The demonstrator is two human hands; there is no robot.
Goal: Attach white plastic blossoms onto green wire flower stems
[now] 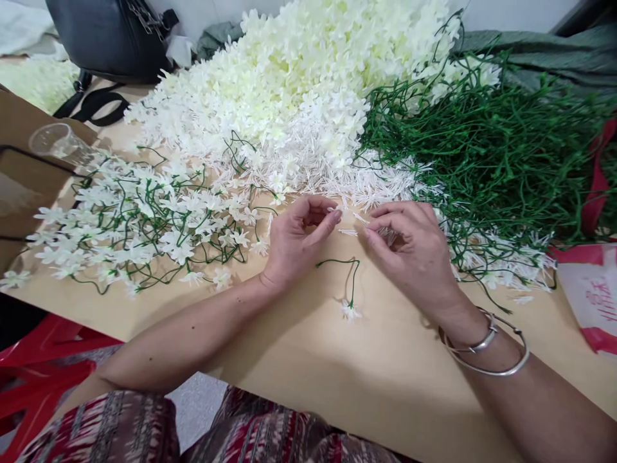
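In the head view, the left hand (301, 243) pinches a small white piece (332, 209) between thumb and forefinger above a pale tabletop (308, 347). The right hand (417, 247) curls its fingers beside loose white slivers (348, 232); whether they grip one cannot be told. A stemmed flower (351, 310) lies just nearer the wearer, its thin stem sharply bent. White petals (308, 71) and green stems (501, 141) are heaped largely by kind, seemingly for easy reach: silky, layered petals against wiry, plastic-looking tangles.
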